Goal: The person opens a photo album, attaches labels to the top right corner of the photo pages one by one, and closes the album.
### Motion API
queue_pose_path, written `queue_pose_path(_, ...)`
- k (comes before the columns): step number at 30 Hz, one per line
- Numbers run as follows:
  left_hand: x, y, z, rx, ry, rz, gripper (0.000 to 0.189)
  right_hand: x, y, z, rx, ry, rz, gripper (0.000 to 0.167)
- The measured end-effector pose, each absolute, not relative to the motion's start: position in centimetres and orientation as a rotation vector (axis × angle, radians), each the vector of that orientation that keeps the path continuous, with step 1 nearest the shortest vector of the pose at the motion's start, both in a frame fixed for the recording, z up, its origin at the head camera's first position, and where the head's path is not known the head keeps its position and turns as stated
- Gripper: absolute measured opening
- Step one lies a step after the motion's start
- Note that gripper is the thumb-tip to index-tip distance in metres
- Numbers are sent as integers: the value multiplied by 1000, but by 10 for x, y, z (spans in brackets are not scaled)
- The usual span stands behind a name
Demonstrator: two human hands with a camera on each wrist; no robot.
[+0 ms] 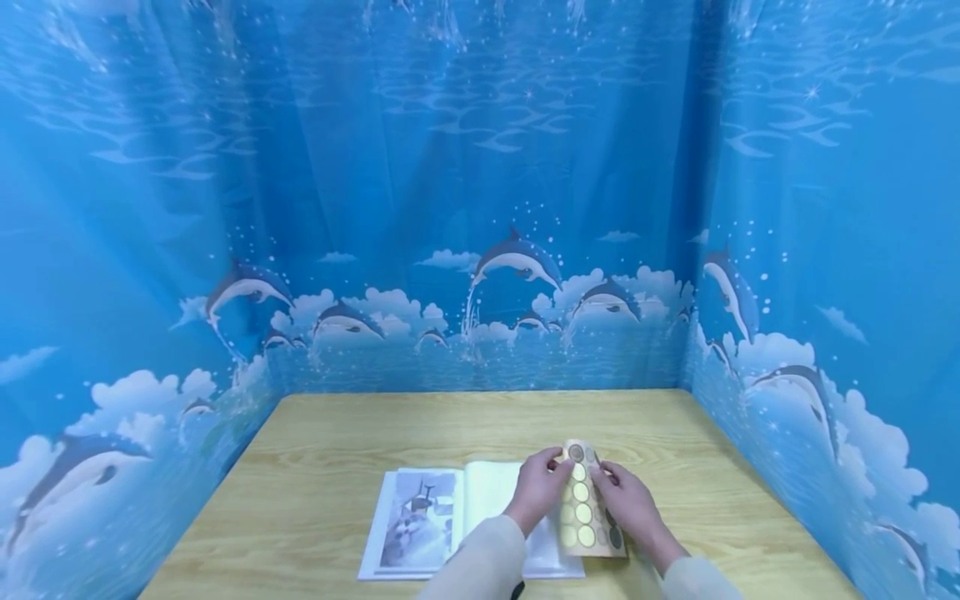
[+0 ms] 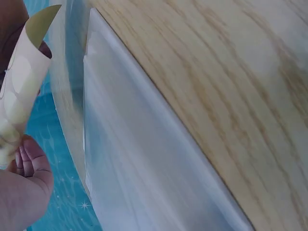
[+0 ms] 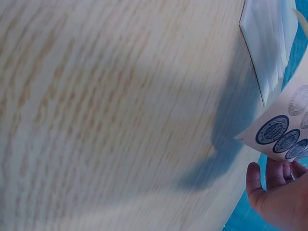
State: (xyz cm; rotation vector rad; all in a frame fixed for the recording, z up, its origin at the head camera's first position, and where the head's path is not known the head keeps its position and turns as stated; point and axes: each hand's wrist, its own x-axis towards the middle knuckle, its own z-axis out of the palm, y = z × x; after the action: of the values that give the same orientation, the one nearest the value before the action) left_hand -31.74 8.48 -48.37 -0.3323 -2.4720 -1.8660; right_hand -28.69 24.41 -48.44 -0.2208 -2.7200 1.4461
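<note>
Both hands hold a sheet of round stickers (image 1: pixel 584 514) up over the right side of an open photo album (image 1: pixel 487 487). My left hand (image 1: pixel 538 488) pinches the sheet at its upper left edge. On its right edge, near the top, my right hand (image 1: pixel 633 507) grips it between thumb and fingers. Gold circles run down the sheet, with dark printed ones along its right side. The right wrist view shows dark seal-like prints on the sheet (image 3: pixel 273 130). Seen from the left wrist, the sheet (image 2: pixel 21 82) curls at one end.
On the album's left page is a greyish picture (image 1: pixel 420 518); the right page looks pale, with a shiny clear sleeve (image 2: pixel 139 139). The album lies on a wood-grain table (image 1: pixel 315 492). Blue dolphin-print curtains (image 1: pixel 480 167) enclose the table at the back and sides.
</note>
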Motion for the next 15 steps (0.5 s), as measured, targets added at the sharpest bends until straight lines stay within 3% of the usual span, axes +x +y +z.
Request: queue_pose_path(15,-309,79,-481,-278,-2396,-2093,27,-285,245,-489,-211,-2737,1359,74)
